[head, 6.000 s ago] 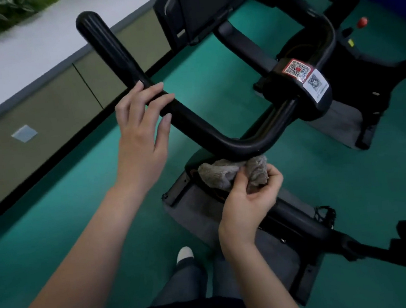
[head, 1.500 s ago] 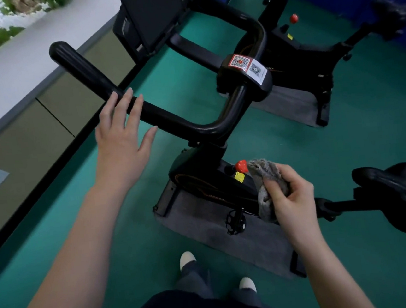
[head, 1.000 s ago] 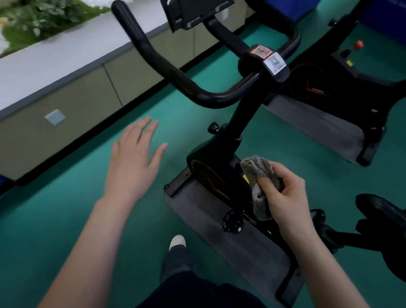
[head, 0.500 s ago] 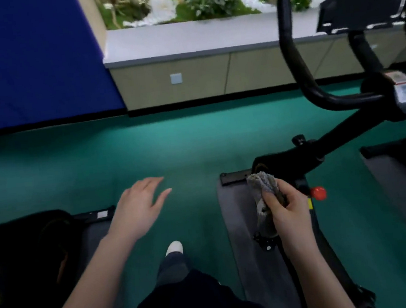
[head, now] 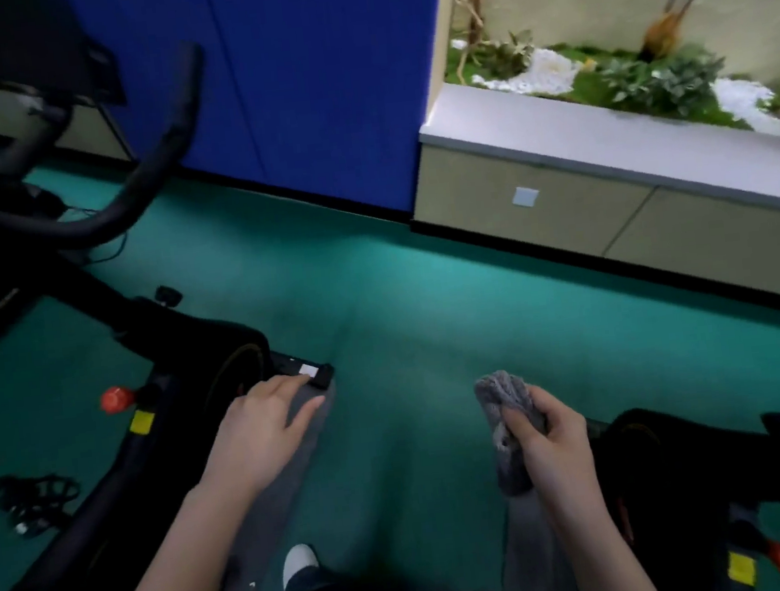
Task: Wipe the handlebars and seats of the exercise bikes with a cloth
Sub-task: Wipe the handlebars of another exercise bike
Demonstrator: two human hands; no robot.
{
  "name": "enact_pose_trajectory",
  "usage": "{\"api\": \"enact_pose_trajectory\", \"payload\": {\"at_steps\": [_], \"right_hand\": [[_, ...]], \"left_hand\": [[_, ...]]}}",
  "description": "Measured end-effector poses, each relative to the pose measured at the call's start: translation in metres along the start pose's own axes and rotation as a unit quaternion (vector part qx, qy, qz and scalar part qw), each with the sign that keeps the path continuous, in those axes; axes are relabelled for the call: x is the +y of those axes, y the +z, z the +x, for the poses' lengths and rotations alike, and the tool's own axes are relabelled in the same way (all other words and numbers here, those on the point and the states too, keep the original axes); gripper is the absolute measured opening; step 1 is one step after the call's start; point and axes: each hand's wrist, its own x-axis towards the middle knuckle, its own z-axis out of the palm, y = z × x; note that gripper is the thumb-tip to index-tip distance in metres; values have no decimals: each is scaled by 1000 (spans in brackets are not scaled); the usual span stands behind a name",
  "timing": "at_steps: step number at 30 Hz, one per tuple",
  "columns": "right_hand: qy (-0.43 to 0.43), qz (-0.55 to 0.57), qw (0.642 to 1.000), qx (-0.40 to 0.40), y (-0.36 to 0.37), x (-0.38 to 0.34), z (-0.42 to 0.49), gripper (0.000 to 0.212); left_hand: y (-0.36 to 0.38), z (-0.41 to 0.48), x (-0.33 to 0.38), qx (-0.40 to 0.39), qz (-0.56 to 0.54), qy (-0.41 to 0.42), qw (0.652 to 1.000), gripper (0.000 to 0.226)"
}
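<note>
1. Grey looped cloth [head: 503, 403] is off the bike now. It sits bunched in the right hand [head: 558, 451], fingers and thumb curled tight round it, with a tuft poking out past the fingers and a tail hanging below the palm. It touches nothing but that hand.
2. Big swing of the view! A moment ago the left hand [head: 263, 433] lay on a bike's bars. Now it has let go and floats flat, fingers straight and slightly spread, holding nothing, above a grey mat [head: 275, 504].
3. New arrival: a black left-side bike [head: 181, 346] just beyond the left hand. Its curved handlebar [head: 159, 175] is well up and away from that hand, and a red knob [head: 115, 399] sits off to the hand's left.
4. A dark right-side bike [head: 713, 454] lies low, just right of the right hand. That is likely the machine just left behind.
5. Reading it: one set of bars looks done and the person is crossing to the next. Nothing is being wiped this instant, and green floor [head: 403, 303] fills the gap between the hands.
6. No seat shows, so whether seat or bars come next can't be told.
7. The cloth looks soft, crumpled and limp. Whether it is damp or dry can't be told.
</note>
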Motion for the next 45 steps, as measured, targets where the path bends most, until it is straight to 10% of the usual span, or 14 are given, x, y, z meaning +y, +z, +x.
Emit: {"api": "enact_pose_trajectory", "payload": {"at_steps": [17, 45], "right_hand": [[-87, -57, 971, -214, 279, -71, -9, 29], [-200, -37, 916, -347, 404, -161, 79, 34]], "left_hand": [[-112, -23, -222, 113, -69, -149, 980, 54], [-197, 71, -271, 271, -29, -192, 943, 59]]}}
